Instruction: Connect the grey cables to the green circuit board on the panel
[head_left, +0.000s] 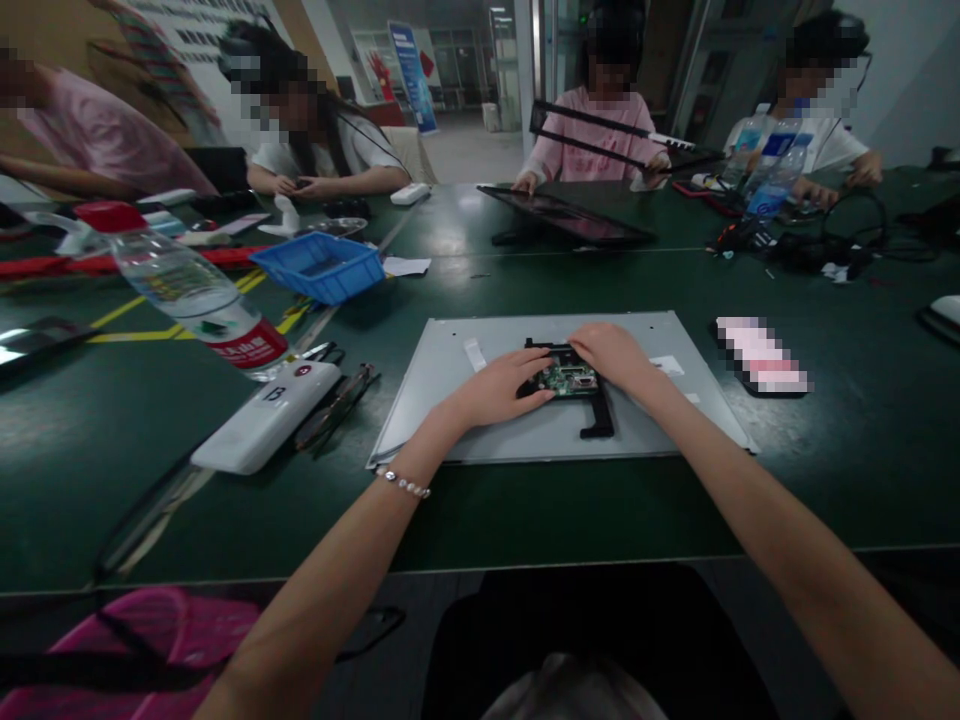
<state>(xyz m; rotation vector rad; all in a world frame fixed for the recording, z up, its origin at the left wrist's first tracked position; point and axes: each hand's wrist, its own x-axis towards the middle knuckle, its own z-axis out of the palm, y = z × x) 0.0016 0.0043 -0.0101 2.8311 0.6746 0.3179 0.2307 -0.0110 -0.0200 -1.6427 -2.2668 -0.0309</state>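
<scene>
A green circuit board [574,378] lies with a black plastic bracket [602,416] on a flat grey metal panel [525,440]. My left hand [506,385] holds the board's left side, thumb at the near edge and fingers at the far one. Bent over the far right corner of the board is my right hand [611,352], its fingers closed there and their tips partly hidden. Part of the bracket sticks out toward me below the board. A white strip [475,354] is stuck on the panel left of my hands.
Left of the panel are a water bottle [217,300], a white power bank [266,420] and glasses [335,410]. A blue basket [322,268] stands farther back. A phone [761,355] lies at the right. Several people work around the table; one handles a black frame [592,140].
</scene>
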